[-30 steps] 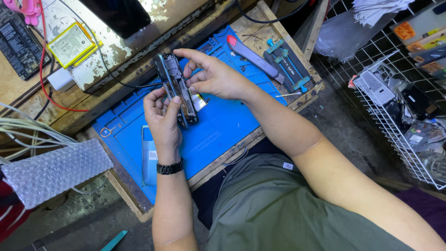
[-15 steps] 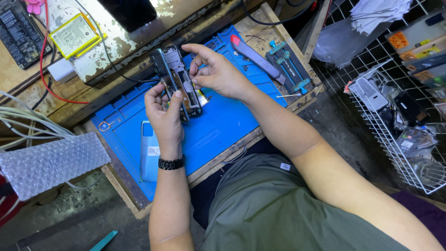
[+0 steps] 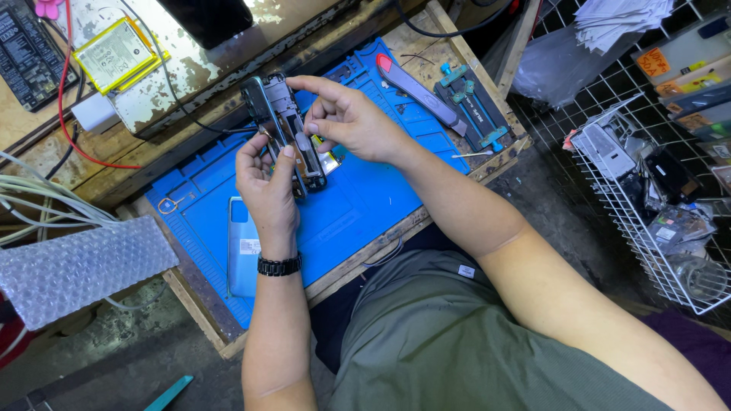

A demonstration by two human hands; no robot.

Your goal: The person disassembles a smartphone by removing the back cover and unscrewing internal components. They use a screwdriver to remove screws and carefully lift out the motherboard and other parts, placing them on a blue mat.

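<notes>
Upper left of the frame, a yellow-edged battery pack with a pale label; top centre, a dark screen; upper right, an orange tag.

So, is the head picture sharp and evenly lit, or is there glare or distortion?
Head view: sharp on the left hand, right hand and opened phone; soft, even light with faint shadows on the blue mat; bright glare on the worn metal plate; wide-angle bending of the wire basket at the edge.
</notes>
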